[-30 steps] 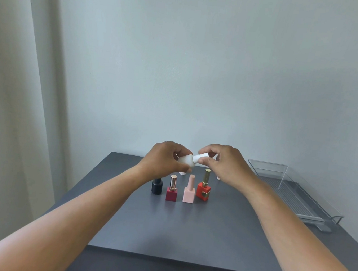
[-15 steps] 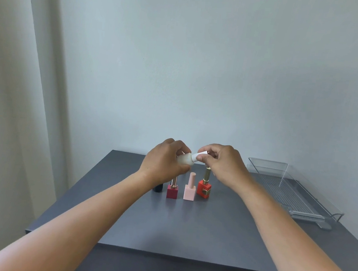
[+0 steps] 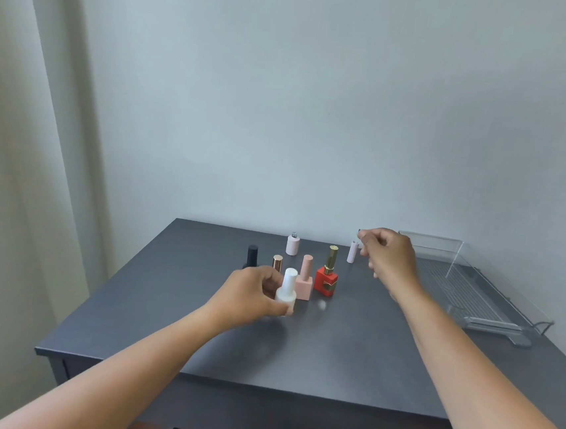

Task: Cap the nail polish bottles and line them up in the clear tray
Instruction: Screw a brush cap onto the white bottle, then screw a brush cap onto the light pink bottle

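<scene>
My left hand point(image 3: 253, 294) grips a capped white bottle point(image 3: 287, 289), upright at the table, in front of a row of capped bottles: black point(image 3: 252, 255), dark red with a rose-gold cap point(image 3: 277, 263), pink point(image 3: 304, 278) and red with a gold cap point(image 3: 327, 274). Behind the row stands an uncapped pale pink bottle point(image 3: 293, 244). A pale loose cap point(image 3: 352, 251) stands further right. My right hand point(image 3: 388, 255) hovers just right of that cap, fingers curled and holding nothing. The clear tray point(image 3: 468, 287) lies at the right with no bottles in it.
The dark grey table point(image 3: 296, 347) has its front edge near me. A pale wall stands close behind it, and a curtain point(image 3: 21, 154) hangs at the left.
Both hands held the white bottle in the air and turned its cap. Now my left hand has lowered it to the table, and my right hand has let go and moved right.
</scene>
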The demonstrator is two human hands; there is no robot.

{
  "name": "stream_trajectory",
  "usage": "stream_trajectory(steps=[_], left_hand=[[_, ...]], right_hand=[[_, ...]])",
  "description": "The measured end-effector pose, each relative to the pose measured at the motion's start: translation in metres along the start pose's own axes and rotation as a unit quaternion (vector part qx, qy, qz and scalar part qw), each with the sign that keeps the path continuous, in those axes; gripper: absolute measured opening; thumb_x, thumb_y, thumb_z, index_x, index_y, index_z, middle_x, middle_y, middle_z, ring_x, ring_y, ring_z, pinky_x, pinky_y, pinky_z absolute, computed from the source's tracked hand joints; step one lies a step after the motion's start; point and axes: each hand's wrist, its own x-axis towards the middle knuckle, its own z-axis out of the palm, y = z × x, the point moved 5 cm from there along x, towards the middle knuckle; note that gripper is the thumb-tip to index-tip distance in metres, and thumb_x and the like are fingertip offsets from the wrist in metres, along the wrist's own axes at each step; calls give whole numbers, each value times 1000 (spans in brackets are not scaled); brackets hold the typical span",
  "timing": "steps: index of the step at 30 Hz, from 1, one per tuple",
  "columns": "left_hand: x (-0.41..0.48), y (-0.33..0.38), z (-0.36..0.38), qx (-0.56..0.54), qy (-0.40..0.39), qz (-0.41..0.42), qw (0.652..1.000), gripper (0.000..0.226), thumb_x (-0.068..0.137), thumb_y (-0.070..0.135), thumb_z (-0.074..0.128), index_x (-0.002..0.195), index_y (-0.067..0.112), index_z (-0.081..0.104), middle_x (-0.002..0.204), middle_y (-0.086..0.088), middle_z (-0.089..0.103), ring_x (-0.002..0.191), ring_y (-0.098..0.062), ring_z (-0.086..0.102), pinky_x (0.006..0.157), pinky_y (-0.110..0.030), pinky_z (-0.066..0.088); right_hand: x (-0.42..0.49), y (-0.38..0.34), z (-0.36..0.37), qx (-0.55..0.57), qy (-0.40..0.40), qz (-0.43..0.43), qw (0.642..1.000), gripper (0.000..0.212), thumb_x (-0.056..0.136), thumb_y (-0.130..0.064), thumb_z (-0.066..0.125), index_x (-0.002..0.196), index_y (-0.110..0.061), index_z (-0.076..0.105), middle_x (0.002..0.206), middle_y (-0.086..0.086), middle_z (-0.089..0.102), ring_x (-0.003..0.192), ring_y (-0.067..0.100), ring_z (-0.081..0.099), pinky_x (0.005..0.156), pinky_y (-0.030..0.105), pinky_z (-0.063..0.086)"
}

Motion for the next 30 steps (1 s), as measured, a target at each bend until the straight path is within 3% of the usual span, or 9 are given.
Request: stream_trajectory(steps=[3,6,10,15,17,19,22,25,30], left_hand=[[-1,-12,6,18,-1,-4,1000,27,60,39,85,81,33,70,78,19,73,68,5,65,64,-12,49],[-1,-17,7,22,3,3,1000,28,58,43,83,81,39,69,78,22,72,68,6,65,64,-8,47],[0,-20,6,12,9,12,1000,28,59,45,83,84,44,68,77,25,71,67,7,63,62,-4,44],[-1,-18,4,10,0,31,999,38,56,47,81,92,48,68,80,22,72,69,3,64,64,-7,46],[-2,-16,0,14,-2,39,999,42,56,45,83,94,52,67,82,21,72,72,0,65,67,-8,48],[-5,-14,-8,18,10,38,999,41,57,42,88,93,51,69,85,19,72,75,-1,65,68,-7,47],[-8,-6,-23,21,45,41,998,38,59,43,92,93,43,73,86,12,71,76,0,64,70,-7,47],[-9,11,-40,-6,75,57,996,34,60,57,84,88,39,74,82,16,73,70,2,64,64,-4,45],[17,26,-75,-25,139,57,988,30,74,66,68,84,38,74,72,27,71,63,9,62,60,-13,45]], right_hand=[[10,32,5,-27,9,48,998,17,87,-23,59,76,-18,71,72,-6,69,61,17,57,61,34,49],[21,58,14,-80,-1,78,994,13,87,-22,61,94,-15,70,98,2,71,88,26,66,83,43,56],[33,78,26,-112,-13,108,988,38,86,-24,68,120,-10,62,124,8,65,112,27,61,84,30,44],[52,84,41,-129,-12,114,985,56,85,-30,69,133,-7,53,136,10,57,124,29,53,86,29,38],[60,85,46,-124,-12,115,986,50,86,-30,68,128,-6,57,126,10,64,118,28,57,82,28,37],[65,85,50,-115,-14,115,987,32,87,-28,66,111,-7,64,99,8,72,98,24,61,74,27,38],[70,86,53,-111,-13,112,987,13,87,-23,63,86,-10,65,78,5,71,78,21,59,65,27,39],[70,86,53,-137,-11,104,985,23,88,-20,60,68,-9,62,60,-4,60,60,19,53,50,25,33],[64,83,49,-136,-8,88,987,33,88,-20,62,56,-17,54,57,-8,55,55,11,50,49,25,31]])
